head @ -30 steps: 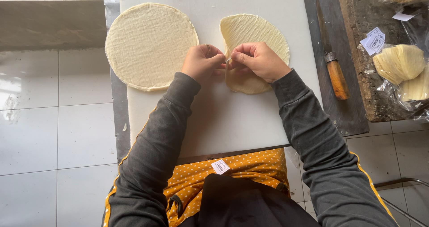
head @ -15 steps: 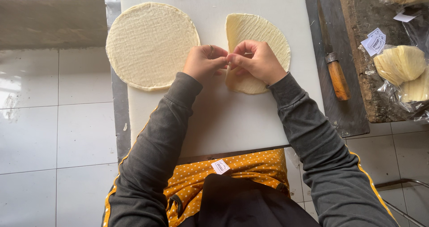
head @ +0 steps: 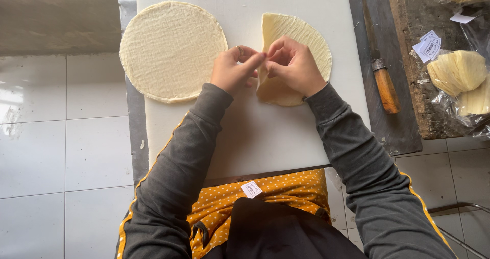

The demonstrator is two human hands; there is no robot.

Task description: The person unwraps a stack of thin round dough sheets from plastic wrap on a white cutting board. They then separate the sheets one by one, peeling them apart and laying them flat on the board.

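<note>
A pale yellow round flatbread (head: 298,39) lies on the white board (head: 265,136), its left side folded over towards the middle. My left hand (head: 232,70) and my right hand (head: 293,67) meet over the folded edge, fingers pinching the sheet together. A second flatbread (head: 171,50), whole, flat and round with a rough surface, lies to the left on the same board, apart from my hands.
A knife with a wooden handle (head: 380,65) lies on a dark slab right of the board. Folded yellow sheets in clear plastic bags (head: 459,75) and small paper labels (head: 429,47) rest on a wooden surface at far right. White floor tiles (head: 61,136) lie to the left.
The left edge of the right flatbread has been folded further over and stands straighter. Both hands stayed together at its fold.
</note>
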